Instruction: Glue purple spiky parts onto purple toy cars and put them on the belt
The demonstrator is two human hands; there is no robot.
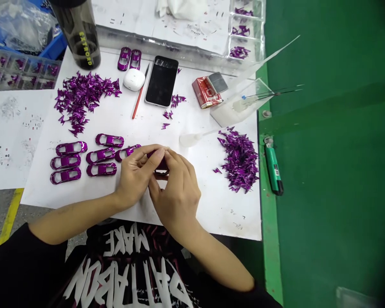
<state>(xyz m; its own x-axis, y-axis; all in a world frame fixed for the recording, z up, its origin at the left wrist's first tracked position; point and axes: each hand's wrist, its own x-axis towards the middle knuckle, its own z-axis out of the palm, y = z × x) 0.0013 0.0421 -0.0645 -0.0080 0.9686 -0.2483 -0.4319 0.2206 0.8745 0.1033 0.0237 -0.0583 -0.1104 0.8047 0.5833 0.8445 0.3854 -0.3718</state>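
Both my hands meet over the front of the white paper, fingers wrapped round a purple toy car body [162, 166] that they mostly cover. My left hand [134, 175] pinches its left end, and my right hand [178, 184] grips it from the right. Just left of my left hand lies another purple car body [125, 152], partly hidden by the fingers. Several more glossy car bodies [102, 155] rest in loose rows farther left. To the right of my hands is a heap of small pointed purple parts [240, 160]; a second heap [81, 100] spreads at the back left.
Behind my hands are a phone [162, 81], a white earbud case [134, 80], a red pencil [137, 102] and a red packet [207, 92]. A dark bottle [80, 38] stands at the back left. A green cutter [273, 167] lies along the right edge.
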